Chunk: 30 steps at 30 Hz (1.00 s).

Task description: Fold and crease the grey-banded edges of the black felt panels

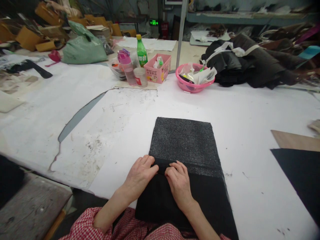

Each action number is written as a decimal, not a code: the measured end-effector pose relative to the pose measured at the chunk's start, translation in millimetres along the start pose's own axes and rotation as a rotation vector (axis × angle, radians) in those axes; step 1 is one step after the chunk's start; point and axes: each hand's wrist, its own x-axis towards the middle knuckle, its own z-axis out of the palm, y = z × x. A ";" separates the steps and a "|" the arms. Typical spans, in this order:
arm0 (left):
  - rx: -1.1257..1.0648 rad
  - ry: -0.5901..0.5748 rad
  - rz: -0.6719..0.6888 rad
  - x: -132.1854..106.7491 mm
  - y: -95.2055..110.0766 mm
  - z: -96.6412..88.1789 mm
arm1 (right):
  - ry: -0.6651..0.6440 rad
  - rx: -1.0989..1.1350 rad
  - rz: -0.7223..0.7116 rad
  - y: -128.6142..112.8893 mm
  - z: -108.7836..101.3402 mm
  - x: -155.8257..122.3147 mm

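Note:
A black fabric panel [185, 140] lies on the white-covered table in front of me, its far part textured and speckled grey. Across its middle runs a smooth black folded band [200, 167], and the plain black part nearer me hangs over the table edge toward my lap. My left hand [143, 170] pinches the left end of the band, thumb against curled fingers. Just to the right, my right hand [178, 178] has its fingers bent and pressed on the same fold. The fabric right under the fingertips is hidden.
A pink basin [193, 80] of scraps, a pink box [158, 68], a green bottle [141, 51] and a purple-capped bottle [128, 68] stand beyond the panel. Black material [240, 63] is heaped at back right. Another black sheet [297, 176] lies at right.

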 end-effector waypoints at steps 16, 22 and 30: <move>-0.187 -0.033 0.079 2.7 -1.9 2.4 | 0.031 -0.021 0.014 -0.2 2.6 -1.9; -0.303 -0.049 0.088 1.7 -12.8 17.5 | 0.007 -0.076 0.058 6.0 -10.5 -6.7; -0.391 -0.075 0.091 5.3 -14.2 12.9 | 0.081 -0.306 0.060 65.2 -85.3 -43.8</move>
